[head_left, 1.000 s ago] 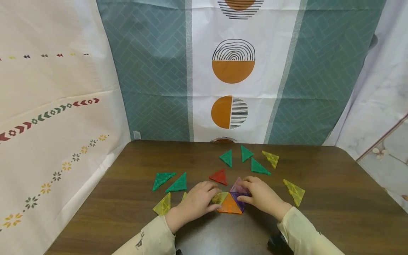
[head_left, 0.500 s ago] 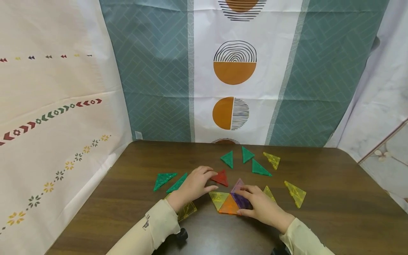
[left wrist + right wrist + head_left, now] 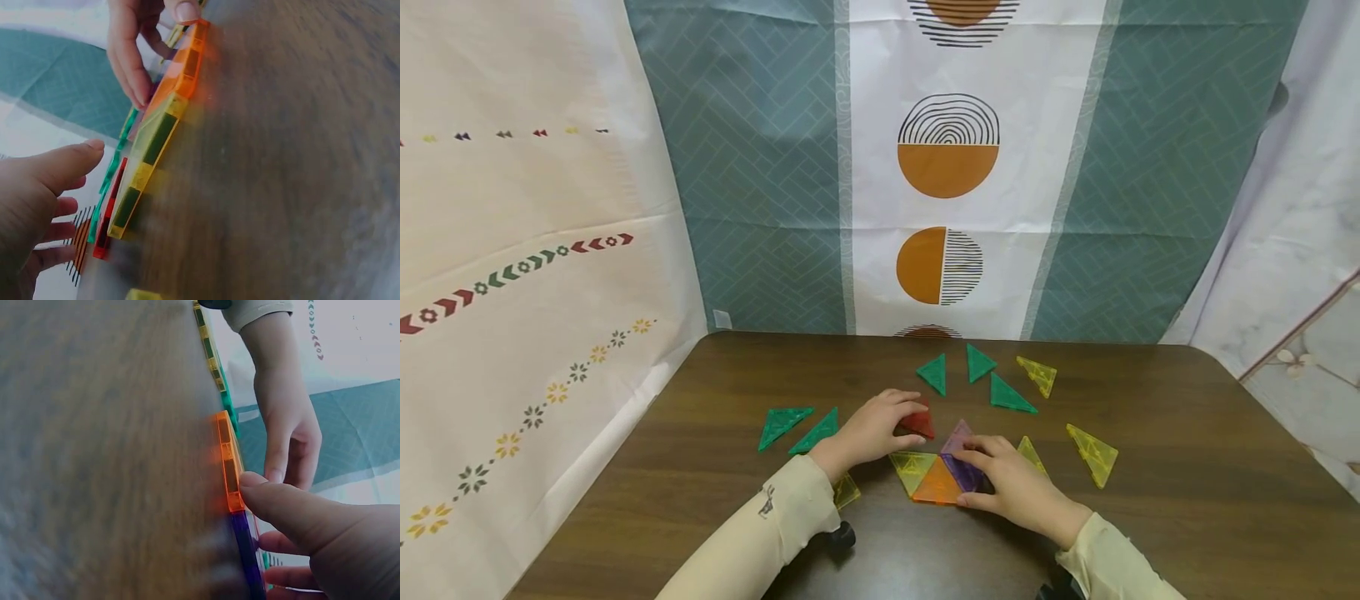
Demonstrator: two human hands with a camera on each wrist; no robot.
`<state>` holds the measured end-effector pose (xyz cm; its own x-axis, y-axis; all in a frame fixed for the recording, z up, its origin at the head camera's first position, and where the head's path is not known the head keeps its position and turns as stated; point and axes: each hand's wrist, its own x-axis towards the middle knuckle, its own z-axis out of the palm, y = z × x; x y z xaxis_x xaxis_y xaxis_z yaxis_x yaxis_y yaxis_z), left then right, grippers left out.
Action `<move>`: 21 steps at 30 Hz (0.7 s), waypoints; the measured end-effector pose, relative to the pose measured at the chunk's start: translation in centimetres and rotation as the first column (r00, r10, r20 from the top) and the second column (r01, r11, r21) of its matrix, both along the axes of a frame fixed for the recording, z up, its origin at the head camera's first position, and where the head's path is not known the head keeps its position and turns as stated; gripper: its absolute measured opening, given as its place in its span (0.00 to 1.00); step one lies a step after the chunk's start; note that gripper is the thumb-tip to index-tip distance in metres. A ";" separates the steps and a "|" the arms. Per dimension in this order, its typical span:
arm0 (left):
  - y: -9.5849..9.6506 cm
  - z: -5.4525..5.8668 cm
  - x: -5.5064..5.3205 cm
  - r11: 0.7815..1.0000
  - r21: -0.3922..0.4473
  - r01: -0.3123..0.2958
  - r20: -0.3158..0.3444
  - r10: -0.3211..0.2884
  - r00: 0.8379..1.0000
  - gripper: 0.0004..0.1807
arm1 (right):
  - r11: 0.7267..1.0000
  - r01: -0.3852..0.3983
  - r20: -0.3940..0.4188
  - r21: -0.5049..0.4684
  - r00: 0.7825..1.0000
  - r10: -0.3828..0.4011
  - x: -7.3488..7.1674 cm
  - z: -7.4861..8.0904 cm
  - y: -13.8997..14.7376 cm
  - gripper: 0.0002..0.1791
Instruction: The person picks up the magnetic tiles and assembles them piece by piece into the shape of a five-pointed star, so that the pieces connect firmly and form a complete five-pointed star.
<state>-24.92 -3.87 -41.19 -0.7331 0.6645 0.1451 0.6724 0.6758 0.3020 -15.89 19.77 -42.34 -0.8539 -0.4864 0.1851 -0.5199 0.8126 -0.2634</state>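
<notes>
My left hand point(image 3: 874, 429) is over a red triangle tile point(image 3: 922, 422), partly covering it. In the left wrist view its thumb and fingers are spread apart, with no tile between them. My right hand point(image 3: 1018, 487) rests on a group of translucent triangle tiles lying edge to edge. Its thumb touches the corner of the orange tile point(image 3: 229, 462), while its fingers lie over the purple tile point(image 3: 962, 473) and near the pink tile point(image 3: 957, 437). A pale yellow tile point(image 3: 147, 159) adjoins the orange tile point(image 3: 182, 69) on its left.
Two green tiles point(image 3: 781, 427) lie left of my left hand, and a yellow tile point(image 3: 847, 492) is partly hidden by its wrist. Several green tiles point(image 3: 1009, 395) lie toward the back. More yellow tiles point(image 3: 1093, 454) are at the right. Patterned cloths point(image 3: 760, 183) hang behind the table point(image 3: 1187, 400).
My left hand has left the pale yellow tile and moved up and away to the red one. My right hand has slid slightly nearer, its thumb now at the orange tile's corner.
</notes>
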 end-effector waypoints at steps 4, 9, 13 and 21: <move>0.4 -0.1 0.1 0.999 -0.049 0.021 0.028 -0.020 0.999 0.28 | 1.000 0.003 -0.007 0.001 1.000 -0.003 0.0 0.0 0.0 0.32; 0.5 -0.3 0.3 0.994 -0.104 0.040 -0.013 -0.042 0.999 0.23 | 1.000 -0.003 -0.004 -0.001 1.000 0.003 0.0 0.1 -0.2 0.32; 0.5 -0.5 0.3 0.993 -0.106 0.057 -0.075 -0.065 0.995 0.18 | 1.000 0.001 -0.002 -0.003 1.000 -0.001 0.1 0.1 -0.2 0.32; 0.7 -0.8 0.5 0.986 -0.154 0.069 -0.166 -0.094 0.982 0.16 | 1.000 0.005 -0.005 -0.002 1.000 -0.005 0.1 0.2 -0.1 0.32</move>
<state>-24.39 -3.19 -41.94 -0.6479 0.7445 0.1609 0.7603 0.6448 0.0783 -15.78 19.72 -42.16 -0.8553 -0.4818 0.1905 -0.5173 0.8146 -0.2625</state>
